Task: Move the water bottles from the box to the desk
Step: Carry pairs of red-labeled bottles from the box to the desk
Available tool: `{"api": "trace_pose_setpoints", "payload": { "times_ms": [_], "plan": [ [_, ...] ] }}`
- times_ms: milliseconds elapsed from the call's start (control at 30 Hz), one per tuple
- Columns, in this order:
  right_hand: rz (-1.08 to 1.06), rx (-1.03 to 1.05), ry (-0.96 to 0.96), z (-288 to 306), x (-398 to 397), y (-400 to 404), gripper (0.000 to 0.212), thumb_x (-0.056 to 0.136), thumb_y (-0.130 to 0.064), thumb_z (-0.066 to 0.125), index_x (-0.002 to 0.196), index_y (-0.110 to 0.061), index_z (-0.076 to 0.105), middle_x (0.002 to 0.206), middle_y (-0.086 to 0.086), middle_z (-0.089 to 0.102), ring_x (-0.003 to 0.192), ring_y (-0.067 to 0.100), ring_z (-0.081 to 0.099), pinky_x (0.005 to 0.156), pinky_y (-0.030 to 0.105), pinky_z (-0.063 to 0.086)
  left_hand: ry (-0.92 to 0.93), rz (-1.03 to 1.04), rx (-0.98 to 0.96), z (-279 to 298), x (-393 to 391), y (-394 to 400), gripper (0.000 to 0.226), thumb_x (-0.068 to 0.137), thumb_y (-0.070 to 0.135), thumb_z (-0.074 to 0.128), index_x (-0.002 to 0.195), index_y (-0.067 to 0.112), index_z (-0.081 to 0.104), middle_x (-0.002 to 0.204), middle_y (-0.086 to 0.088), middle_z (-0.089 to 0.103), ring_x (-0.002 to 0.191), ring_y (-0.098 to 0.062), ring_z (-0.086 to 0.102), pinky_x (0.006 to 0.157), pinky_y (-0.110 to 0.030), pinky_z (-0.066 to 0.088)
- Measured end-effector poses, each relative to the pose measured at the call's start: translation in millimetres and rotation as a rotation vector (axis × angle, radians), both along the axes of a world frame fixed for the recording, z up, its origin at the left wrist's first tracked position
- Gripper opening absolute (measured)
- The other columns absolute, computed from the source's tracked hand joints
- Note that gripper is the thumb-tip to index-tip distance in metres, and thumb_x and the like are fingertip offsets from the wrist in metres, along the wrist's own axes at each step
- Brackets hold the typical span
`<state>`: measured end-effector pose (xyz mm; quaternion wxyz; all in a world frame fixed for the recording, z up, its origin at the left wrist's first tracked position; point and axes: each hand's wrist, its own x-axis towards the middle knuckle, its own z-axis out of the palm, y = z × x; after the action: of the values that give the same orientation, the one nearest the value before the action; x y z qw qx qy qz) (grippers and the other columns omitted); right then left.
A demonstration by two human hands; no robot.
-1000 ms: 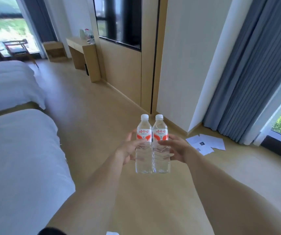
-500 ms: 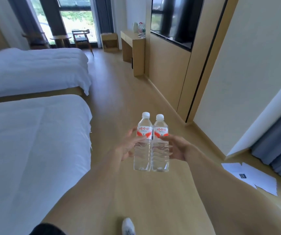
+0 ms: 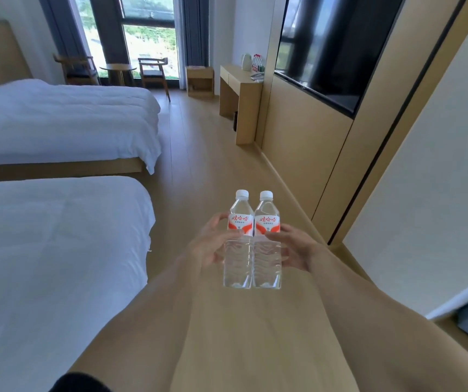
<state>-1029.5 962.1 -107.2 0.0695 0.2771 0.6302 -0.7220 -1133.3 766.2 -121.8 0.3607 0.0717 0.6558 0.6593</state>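
Two clear water bottles with white caps and red-and-white labels are held upright, side by side and touching, in front of me. My left hand [image 3: 209,244] grips the left bottle [image 3: 238,258] from its left side. My right hand [image 3: 295,247] grips the right bottle [image 3: 266,261] from its right side. The wooden desk [image 3: 241,89] stands far ahead against the right wall, with a white kettle [image 3: 246,61] and several small bottles [image 3: 258,63] on its top. No box is in view.
Two beds with white bedding [image 3: 57,244] fill the left side. A wooden floor aisle [image 3: 198,154] runs between the beds and the right wall to the desk. A dark TV [image 3: 323,49] hangs on the right wall. Chairs and a round table [image 3: 118,70] stand by the far window.
My view has swung left, from the curtain corner and floor papers to the aisle and desk. Both hands keep the same hold on the two bottles.
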Motion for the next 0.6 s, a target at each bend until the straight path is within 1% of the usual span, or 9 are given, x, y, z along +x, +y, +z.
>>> {"api": "trace_pose_setpoints", "payload": {
  "times_ms": [33, 133, 233, 267, 333, 433, 500, 567, 600],
  "plan": [
    [-0.001, -0.002, 0.002, 1.3, -14.3, 3.9, 0.042, 0.087, -0.014, 0.075, 0.128, -0.02, 0.063, 0.117, 0.008, 0.073, 0.109, 0.033, 0.069, 0.079, 0.049, 0.059, 0.008, -0.004, -0.007, 2.2, -13.7, 3.1, 0.064, 0.079, 0.014, 0.085, 0.131, 0.035, 0.053, 0.105, -0.007, 0.077, 0.084, -0.027, 0.075, 0.07, -0.049, 0.06],
    [0.009, -0.005, 0.001, -0.2, -50.8, 15.5, 0.042, 0.087, -0.015, 0.076, 0.127, -0.019, 0.063, 0.118, 0.008, 0.073, 0.11, 0.033, 0.068, 0.087, 0.054, 0.057, 0.038, 0.005, -0.035, 5.4, -49.1, 12.1, 0.064, 0.078, 0.017, 0.086, 0.129, 0.038, 0.054, 0.107, -0.007, 0.077, 0.088, -0.03, 0.075, 0.08, -0.059, 0.058],
    [0.025, -0.013, 0.006, -4.6, -87.9, 28.6, 0.044, 0.085, -0.017, 0.077, 0.126, -0.021, 0.063, 0.119, 0.007, 0.073, 0.11, 0.033, 0.068, 0.088, 0.054, 0.056, 0.032, 0.011, -0.034, 2.3, -84.4, 23.3, 0.066, 0.077, 0.018, 0.087, 0.13, 0.037, 0.053, 0.107, -0.008, 0.076, 0.081, -0.028, 0.074, 0.084, -0.062, 0.057],
    [0.034, -0.015, 0.0, -7.0, -100.2, 32.7, 0.044, 0.086, -0.018, 0.077, 0.127, -0.021, 0.063, 0.12, 0.007, 0.072, 0.111, 0.033, 0.068, 0.088, 0.053, 0.056, 0.027, 0.016, -0.041, 0.1, -94.8, 27.7, 0.066, 0.078, 0.018, 0.086, 0.132, 0.037, 0.052, 0.108, -0.009, 0.076, 0.082, -0.029, 0.074, 0.085, -0.063, 0.056],
    [0.054, -0.023, -0.017, -13.6, -125.7, 42.9, 0.044, 0.087, -0.019, 0.076, 0.128, -0.022, 0.061, 0.121, 0.008, 0.071, 0.111, 0.033, 0.067, 0.089, 0.053, 0.056, 0.008, 0.04, -0.048, -4.7, -116.2, 37.3, 0.069, 0.078, 0.016, 0.086, 0.134, 0.035, 0.051, 0.114, -0.011, 0.073, 0.088, -0.031, 0.074, 0.083, -0.061, 0.058],
    [0.093, -0.034, -0.025, -25.1, -169.7, 63.7, 0.044, 0.087, -0.019, 0.076, 0.128, -0.021, 0.059, 0.121, 0.007, 0.071, 0.111, 0.033, 0.067, 0.089, 0.054, 0.056, -0.012, 0.082, -0.04, -14.7, -153.0, 53.7, 0.07, 0.076, 0.016, 0.087, 0.134, 0.033, 0.051, 0.114, -0.01, 0.073, 0.086, -0.027, 0.074, 0.076, -0.055, 0.06],
    [0.119, -0.039, -0.033, -31.2, -200.8, 78.5, 0.044, 0.087, -0.02, 0.076, 0.128, -0.021, 0.059, 0.119, 0.007, 0.072, 0.109, 0.032, 0.068, 0.084, 0.05, 0.057, -0.019, 0.109, -0.051, -20.2, -178.2, 65.8, 0.07, 0.075, 0.015, 0.088, 0.133, 0.033, 0.053, 0.113, -0.009, 0.073, 0.081, -0.025, 0.075, 0.073, -0.051, 0.06],
    [0.153, -0.057, -0.032, -37.5, -234.4, 96.1, 0.044, 0.088, -0.02, 0.076, 0.128, -0.022, 0.058, 0.119, 0.006, 0.071, 0.106, 0.03, 0.068, 0.078, 0.046, 0.057, -0.006, 0.132, -0.057, -22.7, -204.9, 80.4, 0.068, 0.075, 0.017, 0.088, 0.131, 0.034, 0.054, 0.109, -0.007, 0.075, 0.083, -0.026, 0.076, 0.071, -0.048, 0.061],
    [0.17, -0.068, -0.031, -39.7, -252.3, 105.8, 0.044, 0.088, -0.02, 0.075, 0.128, -0.022, 0.058, 0.119, 0.006, 0.071, 0.105, 0.03, 0.068, 0.078, 0.046, 0.057, 0.002, 0.147, -0.059, -22.1, -218.3, 88.4, 0.067, 0.076, 0.019, 0.088, 0.131, 0.034, 0.054, 0.106, -0.005, 0.076, 0.086, -0.027, 0.076, 0.071, -0.046, 0.061]
  ]
}}
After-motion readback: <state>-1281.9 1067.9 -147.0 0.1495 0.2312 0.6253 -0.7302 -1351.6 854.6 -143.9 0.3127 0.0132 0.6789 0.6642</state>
